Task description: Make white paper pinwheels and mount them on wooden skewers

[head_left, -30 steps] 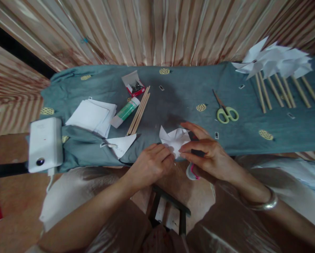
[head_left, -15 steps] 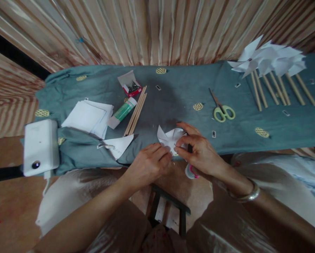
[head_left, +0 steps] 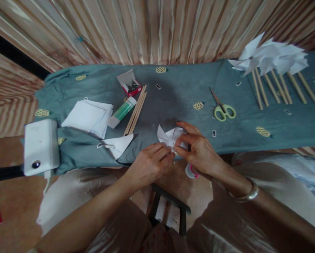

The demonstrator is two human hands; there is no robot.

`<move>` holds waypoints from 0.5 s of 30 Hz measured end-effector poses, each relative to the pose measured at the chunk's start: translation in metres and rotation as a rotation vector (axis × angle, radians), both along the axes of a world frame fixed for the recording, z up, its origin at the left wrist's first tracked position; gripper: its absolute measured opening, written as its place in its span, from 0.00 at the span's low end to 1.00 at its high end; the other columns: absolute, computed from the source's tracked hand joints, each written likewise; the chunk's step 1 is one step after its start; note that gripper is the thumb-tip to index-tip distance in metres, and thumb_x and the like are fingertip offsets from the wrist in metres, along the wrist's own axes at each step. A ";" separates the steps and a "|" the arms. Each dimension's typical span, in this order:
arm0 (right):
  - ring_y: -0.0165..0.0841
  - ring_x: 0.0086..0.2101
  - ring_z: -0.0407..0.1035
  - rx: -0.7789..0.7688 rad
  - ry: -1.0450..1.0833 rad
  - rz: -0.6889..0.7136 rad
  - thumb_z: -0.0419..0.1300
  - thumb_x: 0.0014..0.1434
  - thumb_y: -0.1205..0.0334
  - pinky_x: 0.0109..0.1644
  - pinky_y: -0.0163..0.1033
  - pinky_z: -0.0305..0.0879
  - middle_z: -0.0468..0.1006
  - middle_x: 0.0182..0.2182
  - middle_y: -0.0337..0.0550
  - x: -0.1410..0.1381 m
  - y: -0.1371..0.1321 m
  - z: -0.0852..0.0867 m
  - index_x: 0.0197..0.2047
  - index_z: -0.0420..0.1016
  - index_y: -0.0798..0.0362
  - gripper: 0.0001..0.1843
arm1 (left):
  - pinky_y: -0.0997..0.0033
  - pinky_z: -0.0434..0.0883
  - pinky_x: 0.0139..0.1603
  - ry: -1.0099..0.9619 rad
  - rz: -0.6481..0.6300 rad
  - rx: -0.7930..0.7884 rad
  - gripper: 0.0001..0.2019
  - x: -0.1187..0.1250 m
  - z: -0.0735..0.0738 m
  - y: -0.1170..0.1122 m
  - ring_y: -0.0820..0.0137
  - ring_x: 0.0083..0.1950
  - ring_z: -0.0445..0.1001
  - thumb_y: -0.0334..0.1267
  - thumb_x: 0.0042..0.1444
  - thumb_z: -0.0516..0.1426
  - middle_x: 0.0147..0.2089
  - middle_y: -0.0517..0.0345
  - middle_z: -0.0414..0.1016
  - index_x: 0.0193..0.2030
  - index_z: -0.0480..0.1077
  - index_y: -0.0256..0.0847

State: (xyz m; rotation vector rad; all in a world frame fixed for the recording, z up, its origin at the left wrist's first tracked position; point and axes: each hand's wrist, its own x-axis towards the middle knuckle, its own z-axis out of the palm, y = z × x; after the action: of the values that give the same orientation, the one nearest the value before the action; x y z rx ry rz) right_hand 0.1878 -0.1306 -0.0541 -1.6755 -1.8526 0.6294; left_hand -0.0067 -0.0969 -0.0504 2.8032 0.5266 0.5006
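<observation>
A folded white paper pinwheel (head_left: 169,136) lies at the near edge of the teal cloth (head_left: 173,95). My left hand (head_left: 148,165) pinches its near corner with curled fingers. My right hand (head_left: 198,151) presses thumb and fingers on the paper's middle and also grips a dark tool with a white and pink end (head_left: 191,171) under the palm. A silver bangle (head_left: 243,196) sits on my right wrist.
Green scissors (head_left: 223,110) lie right of centre. Several finished pinwheels on sticks (head_left: 273,70) are at the far right. Wooden sticks (head_left: 136,110), a green glue stick (head_left: 123,111), a box of pins (head_left: 131,85), a paper stack (head_left: 87,116), a cut sheet (head_left: 117,144) and a white device (head_left: 40,146) are to the left.
My right hand has slid a little left over the paper, and its fingertips now meet my left hand's. The view shifted slightly.
</observation>
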 end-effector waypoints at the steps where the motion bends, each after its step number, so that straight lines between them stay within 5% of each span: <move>1: 0.47 0.61 0.63 -0.002 0.001 -0.001 0.60 0.53 0.69 0.60 0.58 0.63 0.70 0.60 0.54 0.000 0.000 0.000 0.30 0.75 0.51 0.04 | 0.65 0.75 0.43 0.003 0.000 -0.001 0.08 0.000 0.000 0.000 0.66 0.43 0.74 0.30 0.64 0.52 0.39 0.51 0.76 0.43 0.72 0.34; 15: 0.48 0.62 0.62 -0.017 -0.002 0.005 0.62 0.53 0.69 0.61 0.59 0.62 0.69 0.61 0.55 0.001 0.000 0.000 0.32 0.75 0.52 0.03 | 0.67 0.75 0.41 -0.005 0.013 0.009 0.08 0.001 0.001 0.000 0.66 0.41 0.73 0.30 0.64 0.52 0.39 0.52 0.76 0.40 0.73 0.35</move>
State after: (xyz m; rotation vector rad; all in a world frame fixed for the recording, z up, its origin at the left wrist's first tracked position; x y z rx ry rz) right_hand 0.1888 -0.1308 -0.0542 -1.6833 -1.8585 0.6476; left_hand -0.0059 -0.0973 -0.0492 2.8085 0.5431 0.5139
